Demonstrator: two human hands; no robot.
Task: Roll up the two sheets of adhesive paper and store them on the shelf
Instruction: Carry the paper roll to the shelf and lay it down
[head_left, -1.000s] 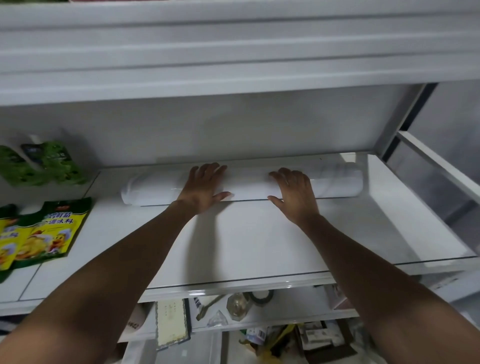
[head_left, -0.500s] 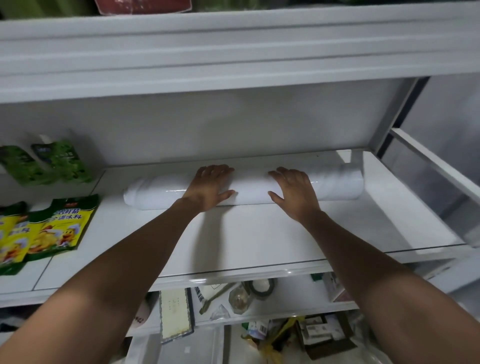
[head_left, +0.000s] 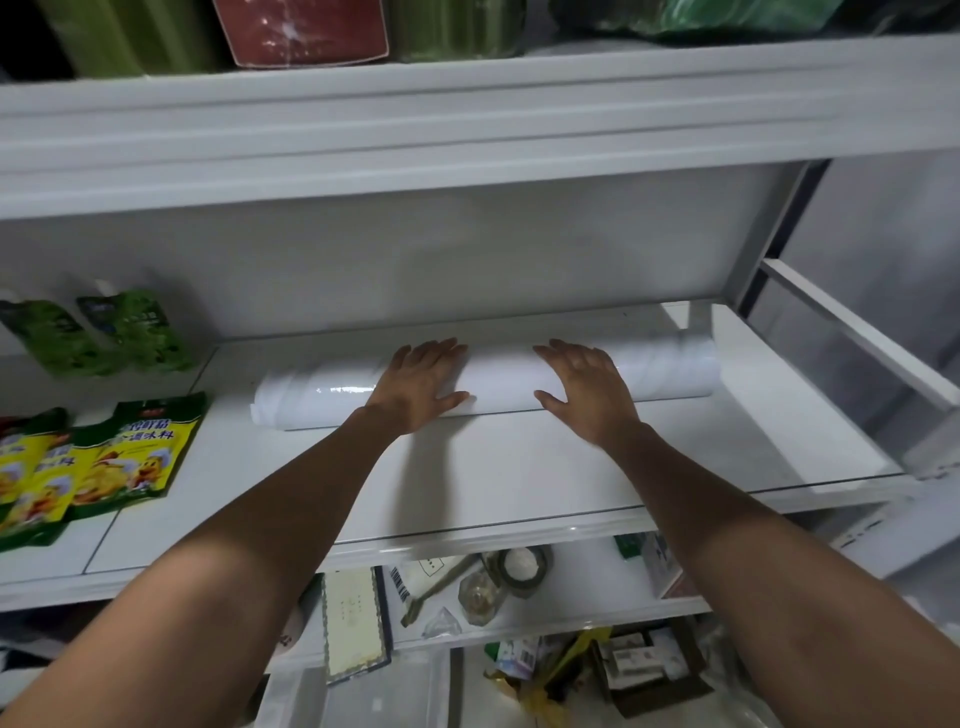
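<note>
A long white roll of adhesive paper (head_left: 501, 382) lies lengthwise on the white shelf (head_left: 519, 478), close to the back wall. My left hand (head_left: 421, 384) rests flat on the roll left of its middle, fingers straight and spread. My right hand (head_left: 587, 389) lies flat on the roll right of its middle, thumb at the front edge. The roll's left end (head_left: 270, 402) shows spiral layers. I see one roll; whether it holds both sheets I cannot tell.
Green pouches (head_left: 124, 332) lean on the back wall at left, and yellow-green seasoning packets (head_left: 104, 462) lie on the shelf's left. A white rail (head_left: 857, 332) juts out at right. Green and red items (head_left: 301, 31) stand on the shelf above; clutter (head_left: 467, 587) fills the lower shelf.
The view has tilted upward, revealing the upper shelf's contents. Both hands stay flat on the roll, which sits in nearly the same spot.
</note>
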